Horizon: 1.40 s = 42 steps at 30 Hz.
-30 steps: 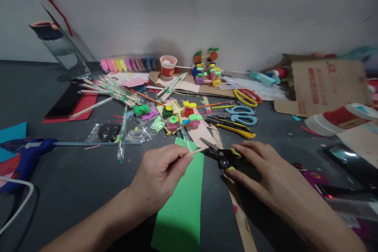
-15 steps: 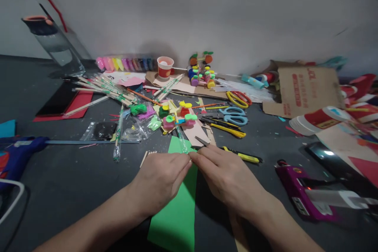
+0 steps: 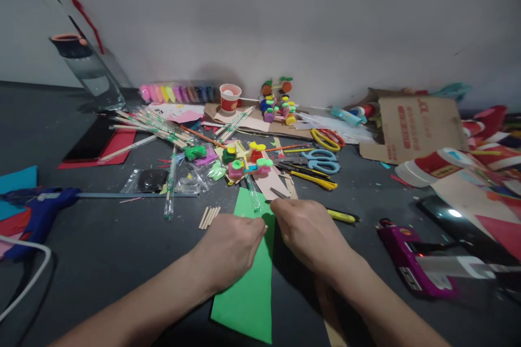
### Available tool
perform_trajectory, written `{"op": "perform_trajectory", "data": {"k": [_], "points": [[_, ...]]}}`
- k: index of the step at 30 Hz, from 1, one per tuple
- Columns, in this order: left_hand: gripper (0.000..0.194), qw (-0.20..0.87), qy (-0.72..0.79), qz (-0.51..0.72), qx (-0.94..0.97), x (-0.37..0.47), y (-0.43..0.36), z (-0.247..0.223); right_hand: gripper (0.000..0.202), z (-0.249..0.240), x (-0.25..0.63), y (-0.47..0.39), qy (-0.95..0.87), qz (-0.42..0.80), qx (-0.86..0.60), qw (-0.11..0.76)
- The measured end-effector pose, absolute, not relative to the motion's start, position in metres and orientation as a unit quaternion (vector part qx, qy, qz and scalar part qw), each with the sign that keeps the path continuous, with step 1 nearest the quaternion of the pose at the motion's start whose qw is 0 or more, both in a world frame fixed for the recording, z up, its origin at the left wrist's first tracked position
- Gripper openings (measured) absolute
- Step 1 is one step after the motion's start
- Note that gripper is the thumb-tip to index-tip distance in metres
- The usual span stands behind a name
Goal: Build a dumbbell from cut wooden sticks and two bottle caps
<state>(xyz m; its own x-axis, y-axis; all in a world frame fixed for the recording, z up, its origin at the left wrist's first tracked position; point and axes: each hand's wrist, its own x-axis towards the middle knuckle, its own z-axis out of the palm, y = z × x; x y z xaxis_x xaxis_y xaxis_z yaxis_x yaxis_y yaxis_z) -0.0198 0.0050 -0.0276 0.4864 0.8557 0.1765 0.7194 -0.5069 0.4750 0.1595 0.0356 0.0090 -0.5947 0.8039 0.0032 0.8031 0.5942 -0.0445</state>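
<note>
My left hand (image 3: 232, 249) is closed in a pinch over the green paper (image 3: 248, 303). The pale tip of a small wooden stick (image 3: 266, 227) pokes out at its fingertips. Just across a small gap, my right hand (image 3: 309, 227) is pinched too; whatever its fingers hold is hidden. Past its fingertips shows a dark pointed blade (image 3: 279, 193), and beside it a tool's yellow handle (image 3: 342, 216) lies partly covered. Short wooden sticks (image 3: 209, 217) lie in a row beyond my left hand. A clear-wrapped stick (image 3: 253, 198) reaches onto the green paper's far end.
Small colourful clay models (image 3: 250, 160) stand ahead, near blue-handled scissors (image 3: 321, 161) and a yellow cutter (image 3: 315, 179). A blue glue gun (image 3: 44, 217) lies left, a purple power bank (image 3: 407, 255) right. Bundled sticks (image 3: 150, 124), a paper cup (image 3: 230, 98) and a water bottle (image 3: 91, 73) are farther back.
My hands were together at the fingertips and are now slightly apart. The stick tip at my left fingers now shows, and more of the short stick row is visible. The view has shifted a little.
</note>
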Motion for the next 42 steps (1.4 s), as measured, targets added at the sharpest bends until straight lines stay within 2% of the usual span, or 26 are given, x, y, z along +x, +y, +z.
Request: {"op": "perform_trajectory", "data": {"k": [12,14,17,19,25,31,37,42], "points": [[0.023,0.341,0.475,0.335,0.739,-0.024,0.01,-0.015,0.031,-0.003,0.19,0.048,-0.876,0.028,-0.473,0.087],[0.023,0.36,0.469,0.351,0.726,-0.024,0.009,-0.014,0.034,-0.006,0.213,0.046,-0.869,0.012,-0.49,0.075],[0.02,0.398,0.457,0.399,0.688,-0.024,0.007,-0.014,0.051,-0.012,0.244,0.041,-0.871,0.002,-0.49,0.039],[0.015,0.413,0.445,0.445,0.658,-0.023,0.006,-0.013,0.049,-0.016,0.256,0.037,-0.872,-0.002,-0.489,0.031],[0.008,0.404,0.437,0.515,0.617,-0.021,0.004,-0.012,0.05,-0.022,0.258,0.029,-0.886,0.005,-0.462,0.042],[0.009,0.359,0.437,0.526,0.635,-0.021,0.005,-0.013,0.043,-0.002,0.245,0.03,-0.867,0.038,-0.458,0.191],[0.015,0.301,0.436,0.511,0.677,-0.022,0.009,-0.011,0.049,0.002,0.206,0.03,-0.891,0.126,-0.371,0.227],[0.017,0.304,0.412,0.496,0.701,-0.023,0.009,-0.01,0.052,-0.014,0.202,0.023,-0.886,0.168,-0.361,0.238]]}}
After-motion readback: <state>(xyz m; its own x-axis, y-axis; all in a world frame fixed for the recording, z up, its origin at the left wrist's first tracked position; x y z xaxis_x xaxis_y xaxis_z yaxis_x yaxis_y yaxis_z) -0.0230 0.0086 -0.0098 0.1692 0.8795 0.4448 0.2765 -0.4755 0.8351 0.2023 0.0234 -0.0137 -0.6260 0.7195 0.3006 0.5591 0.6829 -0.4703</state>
